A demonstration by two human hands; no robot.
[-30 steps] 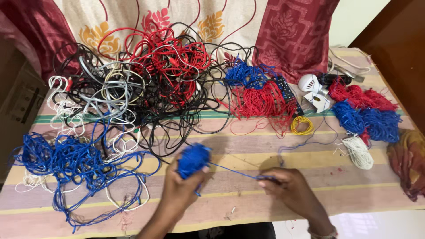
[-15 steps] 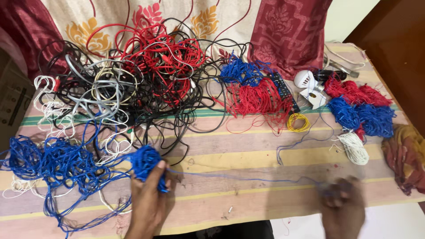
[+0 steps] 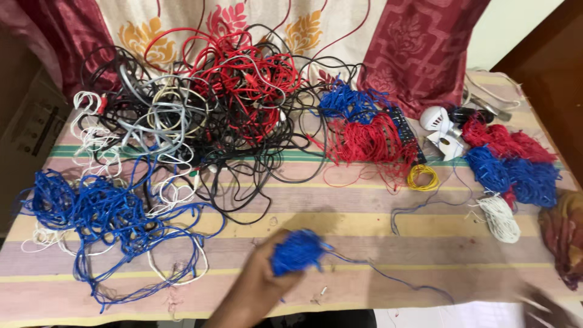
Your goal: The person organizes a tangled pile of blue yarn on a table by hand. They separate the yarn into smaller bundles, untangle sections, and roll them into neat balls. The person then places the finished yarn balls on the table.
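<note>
My left hand (image 3: 258,285) grips a small wound ball of blue wire (image 3: 296,252) low over the striped cloth (image 3: 364,225) at the front middle. A single blue strand (image 3: 395,280) trails from the ball toward the lower right and fades out near the table's front edge. Only a blurred part of my right hand (image 3: 546,310) shows at the bottom right corner. I cannot make out whether it holds the strand. To the left of the ball lies a loose blue wire tangle (image 3: 103,215).
A large heap of black, red, grey and white cables (image 3: 200,115) fills the back left. Red and blue wire bundles (image 3: 364,133) sit in the middle back, with a yellow coil (image 3: 422,177), white bulbs (image 3: 440,124), further red and blue bundles (image 3: 516,164) and a white bundle (image 3: 501,218) at right.
My left hand has carried the blue ball to the right and nearer the front edge. My right hand has pulled farther right and down, almost out of view.
</note>
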